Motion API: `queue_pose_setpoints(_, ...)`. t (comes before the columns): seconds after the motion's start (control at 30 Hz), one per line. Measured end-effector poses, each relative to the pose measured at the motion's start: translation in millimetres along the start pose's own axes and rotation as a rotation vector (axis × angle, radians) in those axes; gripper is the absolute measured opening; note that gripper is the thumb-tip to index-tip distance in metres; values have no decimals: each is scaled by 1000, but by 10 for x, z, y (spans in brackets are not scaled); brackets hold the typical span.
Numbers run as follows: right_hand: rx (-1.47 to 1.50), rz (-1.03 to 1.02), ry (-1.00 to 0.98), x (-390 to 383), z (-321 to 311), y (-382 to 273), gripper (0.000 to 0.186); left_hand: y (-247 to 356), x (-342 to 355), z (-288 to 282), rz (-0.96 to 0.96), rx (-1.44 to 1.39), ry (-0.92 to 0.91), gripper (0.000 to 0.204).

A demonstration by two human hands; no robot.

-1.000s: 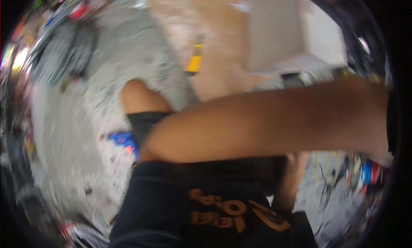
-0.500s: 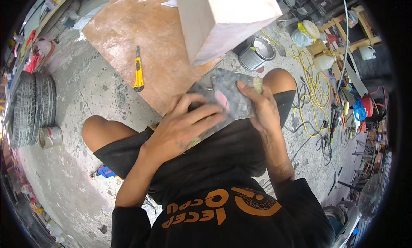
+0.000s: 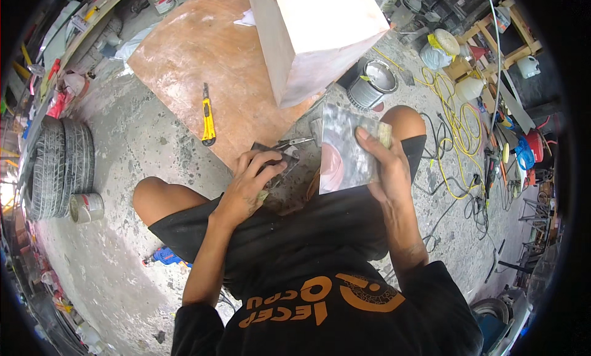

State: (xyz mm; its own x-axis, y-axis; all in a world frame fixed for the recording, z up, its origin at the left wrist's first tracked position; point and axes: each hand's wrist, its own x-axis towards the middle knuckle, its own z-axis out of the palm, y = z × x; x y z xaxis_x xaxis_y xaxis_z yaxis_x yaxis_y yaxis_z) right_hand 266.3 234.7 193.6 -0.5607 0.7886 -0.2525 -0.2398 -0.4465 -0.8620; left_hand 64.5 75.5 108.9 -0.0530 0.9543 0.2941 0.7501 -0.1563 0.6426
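Mid-swap: right hand (image 3: pixel 381 165) clamped on shiny metal sheet (image 3: pixel 345 153), left hand (image 3: pixel 252 180) curled over snips (image 3: pixel 286 145). Next probably needs firm grip on snips, lined up with sheet edge.

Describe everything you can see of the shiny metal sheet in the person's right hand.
The metal sheet is a thin, flat, roughly rectangular piece, silvery and reflective, with a pinkish reflection low on its face. The right hand grips its right edge, thumb on the face, holding it tilted above the lap, clear of the floor.
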Motion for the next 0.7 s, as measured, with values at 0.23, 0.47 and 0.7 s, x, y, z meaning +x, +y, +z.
queue_pose_setpoints(0.23, -295, 59, 60, 54, -76, 77, 32, 657, 324, -258, 215, 91, -47, 48)
queue_pose_setpoints(0.47, 21, 21, 14, 56, -127, 111, 30, 637, 352, -172, 236, -68, 109, 55)
queue_pose_setpoints(0.7, 6, -7, 80, 17, -141, 114, 29, 141, 269, -88, 48, -10, 116, 65)
